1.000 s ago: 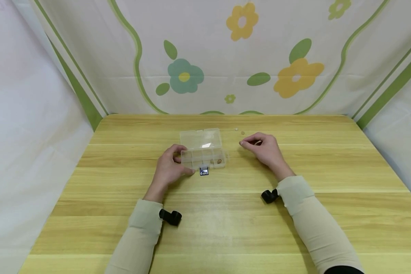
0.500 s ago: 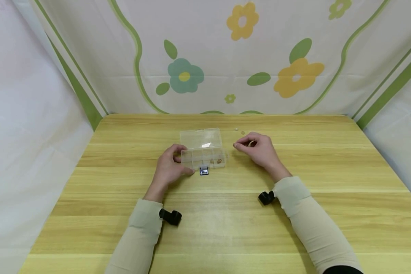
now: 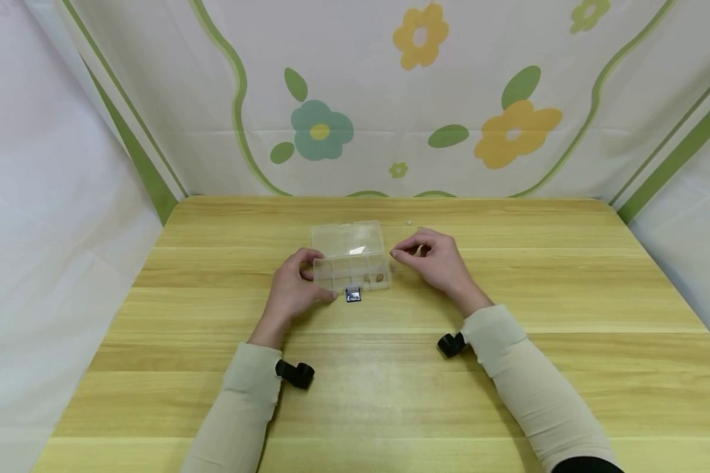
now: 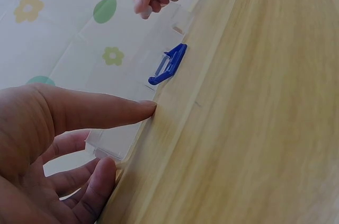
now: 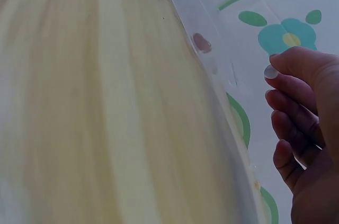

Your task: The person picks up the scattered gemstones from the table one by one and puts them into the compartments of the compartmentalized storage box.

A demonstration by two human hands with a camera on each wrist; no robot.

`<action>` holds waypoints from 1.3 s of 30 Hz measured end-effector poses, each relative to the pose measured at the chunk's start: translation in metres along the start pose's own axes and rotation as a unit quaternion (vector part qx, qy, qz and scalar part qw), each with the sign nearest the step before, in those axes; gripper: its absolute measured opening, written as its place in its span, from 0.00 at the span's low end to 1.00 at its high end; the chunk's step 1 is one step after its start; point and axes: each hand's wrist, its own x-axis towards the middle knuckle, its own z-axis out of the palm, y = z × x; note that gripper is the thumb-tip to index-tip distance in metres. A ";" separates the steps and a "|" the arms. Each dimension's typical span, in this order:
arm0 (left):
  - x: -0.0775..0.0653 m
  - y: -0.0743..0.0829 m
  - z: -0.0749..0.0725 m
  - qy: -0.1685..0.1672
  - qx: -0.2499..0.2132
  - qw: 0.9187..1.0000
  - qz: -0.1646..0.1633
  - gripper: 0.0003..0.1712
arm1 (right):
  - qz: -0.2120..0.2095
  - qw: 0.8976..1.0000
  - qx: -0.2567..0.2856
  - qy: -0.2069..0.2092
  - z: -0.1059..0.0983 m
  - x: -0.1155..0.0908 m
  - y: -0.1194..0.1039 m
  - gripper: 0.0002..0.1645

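Observation:
A clear plastic compartment box [image 3: 341,279] stands on the table with its lid [image 3: 346,238] swung back, away from me. My left hand [image 3: 292,286] holds the box's left end, thumb along the front and fingers behind. At the front edge hangs a blue latch [image 4: 172,65]. Brownish small pieces [image 3: 380,278] lie in the right-hand front compartments. Just right of the box, raised above the table, my right hand [image 3: 438,259] pinches a small round whitish, see-through piece [image 5: 270,72] between thumb and index finger. Its other fingers are loosely curled.
One tiny pale piece [image 3: 409,223] lies on the wooden table [image 3: 367,381] behind the right hand. A flower-patterned cloth [image 3: 378,98] hangs along the table's far edge. Black wrist cameras [image 3: 296,374] sit on both sleeves.
My right hand has moved left toward the box with its pinched piece, now covering a second tiny piece on the table. The left hand and the box have stayed put.

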 end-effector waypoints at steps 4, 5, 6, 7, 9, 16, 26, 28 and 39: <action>0.000 0.000 0.000 0.001 0.004 1.000 0.000 0.45 | -0.006 1.000 0.006 -0.008 0.006 0.001 -0.004 0.06; 0.000 0.000 0.000 0.001 0.005 1.000 0.001 0.45 | -0.009 1.000 0.008 -0.010 0.008 0.001 -0.005 0.06; 0.000 0.000 0.000 0.000 0.005 1.000 0.001 0.45 | -0.012 1.000 0.009 -0.013 0.009 0.001 -0.006 0.06; 0.000 0.000 0.000 0.000 0.006 1.000 0.001 0.45 | -0.015 1.000 0.010 -0.016 0.010 0.001 -0.007 0.05; 0.000 0.000 0.000 -0.001 0.005 1.000 0.002 0.45 | -0.019 0.999 0.013 -0.024 0.013 0.001 -0.010 0.05; 0.001 -0.001 0.000 0.001 0.005 1.000 0.004 0.44 | -0.020 0.999 0.029 -0.041 0.023 0.001 -0.016 0.04; 0.001 -0.002 -0.001 0.001 0.008 1.000 0.006 0.44 | -0.048 0.997 0.011 -0.061 0.035 0.001 -0.025 0.02; 0.001 -0.002 -0.001 0.000 0.009 1.000 0.005 0.44 | -0.055 0.996 0.004 -0.066 0.038 0.001 -0.028 0.02; 0.000 -0.003 -0.001 -0.006 0.000 1.000 0.005 0.45 | -0.074 0.993 -0.022 -0.088 0.053 0.004 -0.035 0.02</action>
